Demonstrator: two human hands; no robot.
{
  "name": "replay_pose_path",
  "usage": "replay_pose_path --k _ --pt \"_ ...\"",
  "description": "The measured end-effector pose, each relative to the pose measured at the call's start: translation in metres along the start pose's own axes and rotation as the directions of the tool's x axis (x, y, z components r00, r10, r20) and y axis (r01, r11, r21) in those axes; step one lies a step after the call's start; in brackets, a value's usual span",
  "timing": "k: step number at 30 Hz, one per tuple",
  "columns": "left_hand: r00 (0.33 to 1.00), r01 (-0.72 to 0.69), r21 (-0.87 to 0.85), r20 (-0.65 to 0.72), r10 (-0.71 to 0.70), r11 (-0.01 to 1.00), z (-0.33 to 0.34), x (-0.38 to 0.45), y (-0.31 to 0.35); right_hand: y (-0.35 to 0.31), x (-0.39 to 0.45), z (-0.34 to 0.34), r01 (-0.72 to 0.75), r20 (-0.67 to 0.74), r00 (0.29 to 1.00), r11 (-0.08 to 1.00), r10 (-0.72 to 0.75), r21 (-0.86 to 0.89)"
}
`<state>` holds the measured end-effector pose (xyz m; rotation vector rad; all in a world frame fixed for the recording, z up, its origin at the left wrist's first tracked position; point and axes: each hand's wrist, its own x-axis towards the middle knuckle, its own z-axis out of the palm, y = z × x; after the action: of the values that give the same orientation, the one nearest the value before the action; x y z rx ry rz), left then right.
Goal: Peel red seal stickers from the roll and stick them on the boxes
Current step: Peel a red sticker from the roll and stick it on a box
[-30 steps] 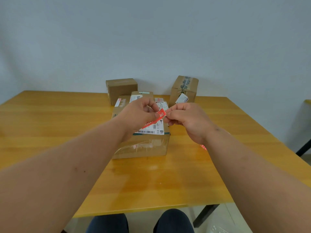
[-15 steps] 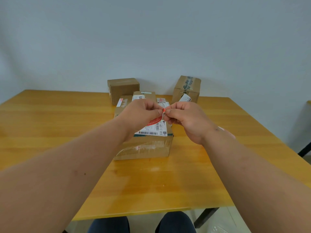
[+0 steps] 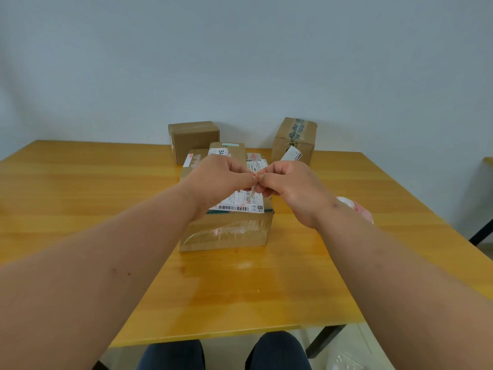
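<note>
While both hands meet over the nearest box (image 3: 226, 231), I log: left hand (image 3: 218, 180) and right hand (image 3: 289, 186) each pinching one red sticker (image 3: 255, 175) | strip hangs toward 6 o'clock | box top directly beneath | roll (image 3: 354, 206) at 3 o'clock, nearer right hand.

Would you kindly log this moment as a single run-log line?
left hand: pinches red sticker | right hand: pinches same sticker | sticker above nearest box, not yet stuck
</note>
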<state>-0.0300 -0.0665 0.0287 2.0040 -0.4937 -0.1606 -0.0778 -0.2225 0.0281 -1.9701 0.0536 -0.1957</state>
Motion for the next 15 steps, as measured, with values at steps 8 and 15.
replay_pose_path --k 8,15 --pt "1.000 -0.007 0.124 -0.020 0.010 0.992 -0.0012 -0.0038 0.0056 -0.0023 -0.0029 0.0013 0.007 0.006 1.000 0.998 -0.007 -0.061" --pt "0.997 -0.066 0.201 -0.016 0.071 0.977 0.0008 -0.0024 0.0021 -0.0009 -0.0059 -0.0009 0.012 0.043 0.999 0.996 -0.008 -0.084"
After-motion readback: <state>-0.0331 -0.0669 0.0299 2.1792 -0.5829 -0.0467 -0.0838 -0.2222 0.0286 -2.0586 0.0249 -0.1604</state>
